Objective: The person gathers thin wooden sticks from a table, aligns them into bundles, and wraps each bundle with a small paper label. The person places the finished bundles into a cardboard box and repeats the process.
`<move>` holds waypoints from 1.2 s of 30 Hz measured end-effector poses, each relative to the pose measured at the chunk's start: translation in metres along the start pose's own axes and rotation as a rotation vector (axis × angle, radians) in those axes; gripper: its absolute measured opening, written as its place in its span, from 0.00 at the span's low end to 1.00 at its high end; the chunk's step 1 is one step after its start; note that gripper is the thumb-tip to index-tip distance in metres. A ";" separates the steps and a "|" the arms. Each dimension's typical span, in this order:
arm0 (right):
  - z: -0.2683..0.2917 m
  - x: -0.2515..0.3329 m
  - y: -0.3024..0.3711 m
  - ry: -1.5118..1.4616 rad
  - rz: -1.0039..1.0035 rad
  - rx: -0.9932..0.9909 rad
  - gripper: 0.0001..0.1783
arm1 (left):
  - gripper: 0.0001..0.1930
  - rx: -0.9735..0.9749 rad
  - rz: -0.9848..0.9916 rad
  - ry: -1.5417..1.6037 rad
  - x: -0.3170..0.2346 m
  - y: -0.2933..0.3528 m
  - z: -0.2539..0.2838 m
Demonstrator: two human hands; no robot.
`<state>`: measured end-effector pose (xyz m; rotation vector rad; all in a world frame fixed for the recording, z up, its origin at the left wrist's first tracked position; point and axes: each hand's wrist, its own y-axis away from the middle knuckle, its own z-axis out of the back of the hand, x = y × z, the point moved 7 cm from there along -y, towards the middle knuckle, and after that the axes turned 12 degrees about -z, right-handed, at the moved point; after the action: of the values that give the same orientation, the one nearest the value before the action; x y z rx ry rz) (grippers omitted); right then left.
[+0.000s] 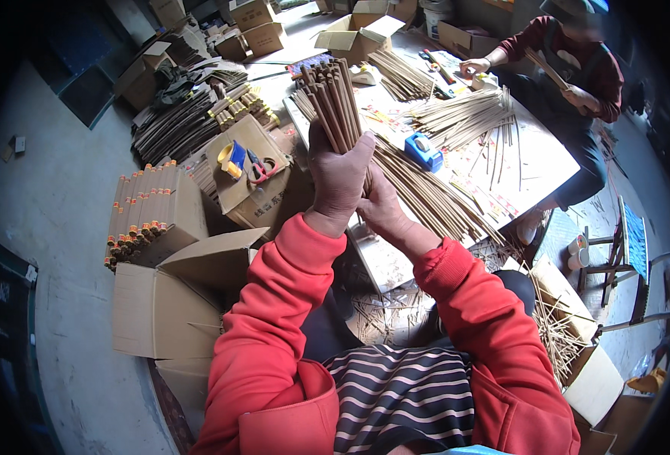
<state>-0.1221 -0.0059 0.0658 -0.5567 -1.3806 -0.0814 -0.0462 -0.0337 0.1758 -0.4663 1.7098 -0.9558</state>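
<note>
A thick bundle of brown incense sticks (333,102) stands upright, tilted slightly left, in front of me. My left hand (340,178) is wrapped around its middle, thumb pointing up. Lower down, my right hand (384,205) closes on the bundle's lower part; the fingers of both hands partly hide it. Just right of my hands, more loose incense sticks (433,193) lie in a long heap on the white table (551,163). Behind that heap sits a blue tape dispenser (424,153). Two further spreads of sticks lie toward the table's far side.
On a carton at left rest red-handled scissors (261,168) and a tape roll (233,158). Nearby are stacked banded bundles (142,199) and an open carton (134,311). At right stand a stick-filled carton (566,334) and a stool (632,239). A person (589,72) holds sticks across the table.
</note>
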 end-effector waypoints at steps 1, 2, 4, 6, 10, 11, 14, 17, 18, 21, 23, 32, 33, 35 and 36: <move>0.006 0.009 0.000 -0.002 0.017 -0.002 0.26 | 0.14 0.019 -0.046 -0.028 -0.011 -0.004 -0.003; 0.007 0.022 0.002 -0.013 0.035 0.007 0.26 | 0.14 0.012 -0.026 0.041 -0.019 -0.005 -0.002; 0.008 0.017 0.000 -0.065 -0.009 0.035 0.25 | 0.13 0.008 0.030 0.138 -0.016 -0.003 -0.004; 0.008 0.001 0.001 0.006 -0.044 0.018 0.25 | 0.13 0.016 0.105 0.147 -0.001 0.004 -0.005; 0.011 -0.012 -0.001 -0.032 -0.057 0.011 0.27 | 0.13 0.037 -0.004 0.059 -0.008 0.002 -0.011; 0.010 -0.012 -0.001 -0.072 -0.051 0.012 0.27 | 0.12 0.051 0.004 0.075 -0.006 0.003 -0.011; 0.008 -0.033 -0.002 -0.071 -0.108 0.044 0.25 | 0.12 0.064 0.034 0.093 -0.002 0.004 -0.014; 0.008 -0.041 -0.003 0.002 -0.100 0.065 0.20 | 0.11 0.010 0.097 0.034 0.022 0.010 -0.007; 0.007 -0.039 -0.004 -0.028 -0.076 0.089 0.19 | 0.10 -0.003 0.025 0.035 0.023 0.008 -0.006; 0.004 -0.015 0.002 -0.013 -0.169 0.224 0.18 | 0.08 -0.069 0.084 0.180 0.008 -0.008 -0.002; 0.006 0.008 0.016 -0.058 -0.316 0.345 0.18 | 0.13 0.118 0.262 0.299 0.007 -0.011 -0.003; 0.004 0.016 0.069 -0.186 -0.690 0.484 0.14 | 0.17 -0.038 0.717 0.506 0.053 0.037 0.016; 0.007 0.012 0.068 -0.102 -0.625 0.419 0.15 | 0.16 -0.037 0.732 0.386 0.055 0.038 0.019; 0.007 0.021 0.071 -0.090 -0.616 0.373 0.16 | 0.16 -0.026 0.707 0.561 0.049 0.035 0.016; 0.004 0.029 0.075 -0.142 -0.657 0.458 0.16 | 0.16 -0.020 0.694 0.649 0.046 0.034 0.016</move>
<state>-0.0917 0.0684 0.0689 0.2910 -1.6121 -0.2503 -0.0423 -0.0524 0.1195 0.4739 2.2294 -0.5931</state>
